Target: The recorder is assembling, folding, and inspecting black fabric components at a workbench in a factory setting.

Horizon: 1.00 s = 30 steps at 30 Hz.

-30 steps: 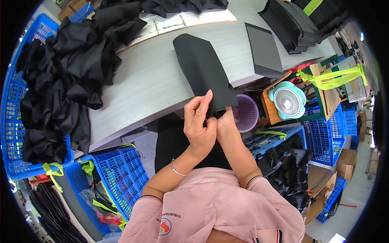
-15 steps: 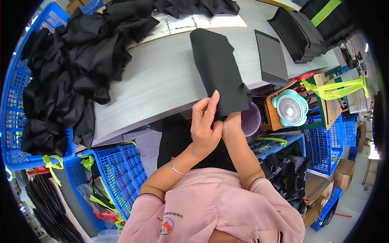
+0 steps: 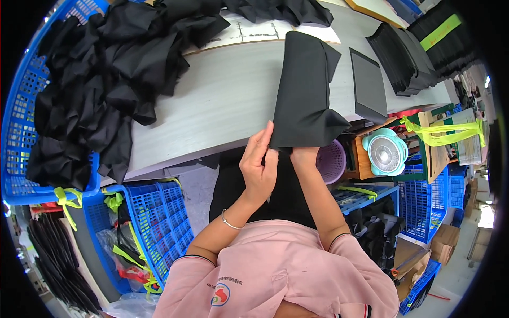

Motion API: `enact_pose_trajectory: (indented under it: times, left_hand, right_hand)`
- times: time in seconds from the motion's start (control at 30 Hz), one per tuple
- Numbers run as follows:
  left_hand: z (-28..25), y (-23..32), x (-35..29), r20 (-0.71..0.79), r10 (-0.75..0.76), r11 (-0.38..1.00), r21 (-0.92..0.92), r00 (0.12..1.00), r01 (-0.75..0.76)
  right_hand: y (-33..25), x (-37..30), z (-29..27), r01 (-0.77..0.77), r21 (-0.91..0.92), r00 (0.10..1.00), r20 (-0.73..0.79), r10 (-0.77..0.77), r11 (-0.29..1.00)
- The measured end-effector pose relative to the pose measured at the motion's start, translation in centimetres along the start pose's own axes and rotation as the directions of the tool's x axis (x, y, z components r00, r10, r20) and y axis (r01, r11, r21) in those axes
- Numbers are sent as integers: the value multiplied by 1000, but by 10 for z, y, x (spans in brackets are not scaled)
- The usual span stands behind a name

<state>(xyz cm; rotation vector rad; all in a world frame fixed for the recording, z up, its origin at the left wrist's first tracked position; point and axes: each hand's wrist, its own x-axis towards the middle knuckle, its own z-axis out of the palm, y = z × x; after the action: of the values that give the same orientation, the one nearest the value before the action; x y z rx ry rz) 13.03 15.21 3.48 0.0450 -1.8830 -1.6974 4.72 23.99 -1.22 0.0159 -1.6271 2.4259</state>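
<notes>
A folded black cloth piece [image 3: 305, 90], shaped like a flat sleeve or pouch, rises from my hands over the near edge of the table. My right hand [image 3: 305, 155] grips it at its lower end, the fingers hidden behind or inside the cloth. Against its lower left corner is my left hand [image 3: 257, 168], fingers stretched out along the edge and thumb apart from them. A loose flap sticks out on the cloth's right side.
Crumpled black fabric [image 3: 101, 79] fills a blue basket [image 3: 13, 159] at the left. On the grey table [image 3: 212, 100] lie a dark flat panel [image 3: 369, 85] and stacked black pieces [image 3: 400, 58]. A turquoise fan [image 3: 384, 152] and purple bin [image 3: 331, 163] stand at the right.
The cloth has swung right and turned, showing a broader face with its flap spread outward. My left hand has moved slightly left and down, to the cloth's lower left corner.
</notes>
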Motion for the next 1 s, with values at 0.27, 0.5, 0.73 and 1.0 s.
enact_pose_trajectory:
  times: [0.27,0.5,0.73,1.0]
  left_hand:
    - [-18,-55,-17,-122,-581,782,-356,805,511]
    - [2,-62,-23,-62,-661,696,-425,748,579]
    - [20,-35,-10,78,-680,586,-540,729,605]
    - [24,-62,-15,156,-644,588,-524,749,615]
  right_hand:
    - [-38,-3,-8,108,-598,880,429,203,794]
    - [-21,-15,-19,445,-871,857,482,181,209]
    - [-29,-22,-2,589,-803,801,595,72,86]
    - [-9,7,19,571,-805,802,589,99,160]
